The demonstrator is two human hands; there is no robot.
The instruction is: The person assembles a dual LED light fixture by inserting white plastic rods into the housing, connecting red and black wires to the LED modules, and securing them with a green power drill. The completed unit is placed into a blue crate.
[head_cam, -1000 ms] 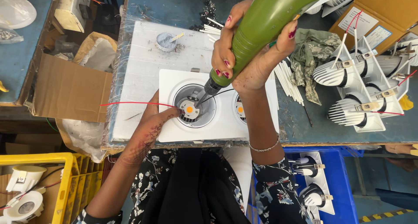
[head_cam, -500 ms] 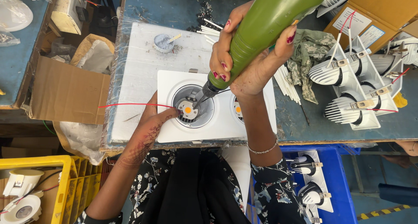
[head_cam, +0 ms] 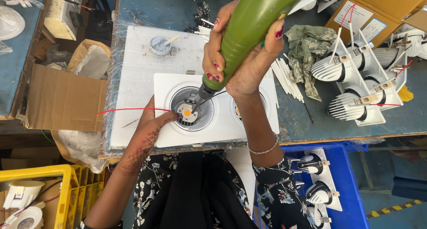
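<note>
Green electric screwdriver (head_cam: 253,28), wrapped by the right hand (head_cam: 242,55), has its bit on the round LED module (head_cam: 187,112) in the white twin housing (head_cam: 213,111). Left hand (head_cam: 153,126) fingers press the module; the neighbouring socket (head_cam: 249,109) looks mostly hidden, seemingly undone.

Right hand (head_cam: 242,60) is gripping the green electric screwdriver (head_cam: 253,28), fingers wrapping its barrel, wrist bending back, forearm rising from below the tool. Left hand (head_cam: 151,129) is lying palm-down, lower left of the screwdriver's tip, fingertips (head_cam: 171,117) reaching toward it, forearm angling down and left.
</note>
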